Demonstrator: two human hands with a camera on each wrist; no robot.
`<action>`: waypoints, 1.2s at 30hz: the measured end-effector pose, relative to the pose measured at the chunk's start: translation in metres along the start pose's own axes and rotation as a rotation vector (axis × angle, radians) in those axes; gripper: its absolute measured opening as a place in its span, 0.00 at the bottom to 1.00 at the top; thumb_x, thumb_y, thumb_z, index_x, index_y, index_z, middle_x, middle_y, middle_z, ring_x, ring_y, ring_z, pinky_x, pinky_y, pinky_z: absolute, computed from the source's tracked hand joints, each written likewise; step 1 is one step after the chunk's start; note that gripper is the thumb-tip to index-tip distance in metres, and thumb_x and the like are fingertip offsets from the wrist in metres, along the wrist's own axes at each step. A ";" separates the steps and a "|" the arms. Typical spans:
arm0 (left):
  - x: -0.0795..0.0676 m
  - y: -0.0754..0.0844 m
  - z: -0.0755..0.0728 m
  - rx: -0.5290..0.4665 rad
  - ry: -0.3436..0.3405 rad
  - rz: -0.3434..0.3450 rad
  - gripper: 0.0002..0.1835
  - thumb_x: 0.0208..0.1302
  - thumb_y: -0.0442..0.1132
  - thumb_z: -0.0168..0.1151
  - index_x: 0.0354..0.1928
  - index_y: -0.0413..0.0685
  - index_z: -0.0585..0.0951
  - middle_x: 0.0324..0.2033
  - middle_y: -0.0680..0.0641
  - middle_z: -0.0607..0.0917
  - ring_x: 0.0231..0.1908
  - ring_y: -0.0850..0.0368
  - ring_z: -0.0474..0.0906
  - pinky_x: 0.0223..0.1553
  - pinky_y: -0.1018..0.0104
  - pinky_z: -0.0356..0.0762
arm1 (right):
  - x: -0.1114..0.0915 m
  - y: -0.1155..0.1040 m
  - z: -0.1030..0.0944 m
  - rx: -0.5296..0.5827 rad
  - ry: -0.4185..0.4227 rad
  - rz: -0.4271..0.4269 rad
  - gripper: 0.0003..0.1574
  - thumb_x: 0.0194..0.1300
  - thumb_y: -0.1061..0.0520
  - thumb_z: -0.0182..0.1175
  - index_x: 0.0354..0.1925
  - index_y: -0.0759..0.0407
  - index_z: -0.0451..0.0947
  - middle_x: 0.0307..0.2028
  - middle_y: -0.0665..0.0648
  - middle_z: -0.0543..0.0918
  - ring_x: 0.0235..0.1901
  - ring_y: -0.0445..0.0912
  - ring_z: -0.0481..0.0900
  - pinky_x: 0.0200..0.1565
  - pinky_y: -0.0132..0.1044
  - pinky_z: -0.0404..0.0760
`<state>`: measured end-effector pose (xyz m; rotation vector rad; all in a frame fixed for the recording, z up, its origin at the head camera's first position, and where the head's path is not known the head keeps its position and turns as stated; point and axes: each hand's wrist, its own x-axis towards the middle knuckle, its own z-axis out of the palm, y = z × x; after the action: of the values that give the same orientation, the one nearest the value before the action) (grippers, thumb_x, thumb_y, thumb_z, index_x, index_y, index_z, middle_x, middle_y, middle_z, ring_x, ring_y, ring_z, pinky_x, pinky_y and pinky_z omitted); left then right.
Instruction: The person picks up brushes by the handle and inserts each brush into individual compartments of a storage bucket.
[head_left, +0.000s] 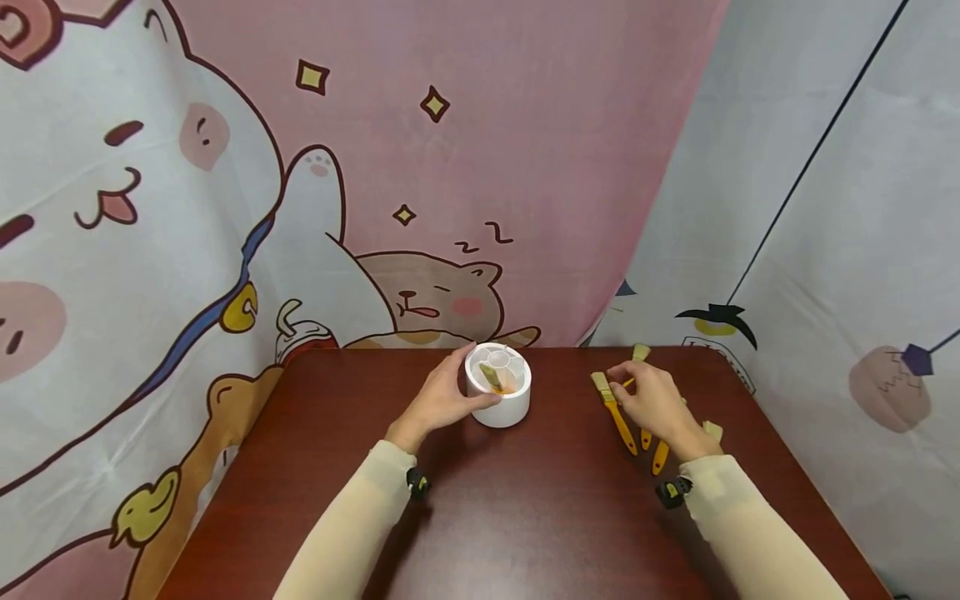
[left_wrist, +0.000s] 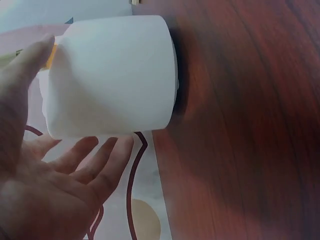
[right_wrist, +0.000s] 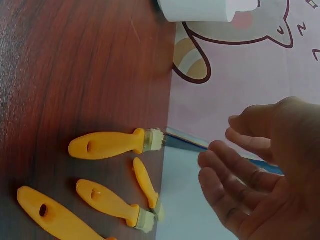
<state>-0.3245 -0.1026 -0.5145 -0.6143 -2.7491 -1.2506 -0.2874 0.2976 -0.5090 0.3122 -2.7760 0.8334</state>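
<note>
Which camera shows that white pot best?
The head camera: it looks down into the white pot, showing its dividers and a brush inside. The left wrist view shows mostly its plain outer wall; the right wrist view, only part, at the top edge.

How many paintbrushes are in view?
At least 5: one paintbrush in the white cup; on the table, a left brush, far brush, middle brush and near brush. Bristles past the right hand may belong to the near brush or a hidden sixth.
</note>
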 end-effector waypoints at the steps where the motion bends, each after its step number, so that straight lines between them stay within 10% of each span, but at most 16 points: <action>1: 0.001 0.000 0.001 0.001 0.002 -0.001 0.63 0.62 0.57 0.91 0.91 0.43 0.65 0.83 0.38 0.78 0.83 0.37 0.76 0.85 0.35 0.73 | 0.000 0.001 0.000 0.003 -0.022 0.015 0.16 0.82 0.61 0.71 0.62 0.65 0.90 0.57 0.69 0.94 0.44 0.56 0.92 0.40 0.44 0.91; 24: -0.002 -0.005 -0.007 -0.162 -0.008 -0.042 0.52 0.67 0.41 0.90 0.88 0.50 0.70 0.78 0.41 0.83 0.72 0.39 0.88 0.64 0.43 0.94 | 0.010 0.025 0.027 -0.084 -0.109 0.074 0.15 0.79 0.61 0.75 0.57 0.70 0.89 0.41 0.61 0.93 0.52 0.64 0.86 0.49 0.57 0.91; 36: -0.004 -0.008 -0.011 -0.154 -0.023 -0.061 0.48 0.72 0.41 0.85 0.89 0.57 0.71 0.81 0.40 0.81 0.77 0.33 0.83 0.66 0.39 0.92 | 0.012 0.028 0.031 -0.094 -0.149 0.153 0.21 0.80 0.57 0.75 0.62 0.71 0.87 0.45 0.69 0.92 0.34 0.52 0.88 0.38 0.50 0.90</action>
<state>-0.3250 -0.1167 -0.5131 -0.5639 -2.7277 -1.4883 -0.3108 0.3011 -0.5449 0.1525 -2.9979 0.7380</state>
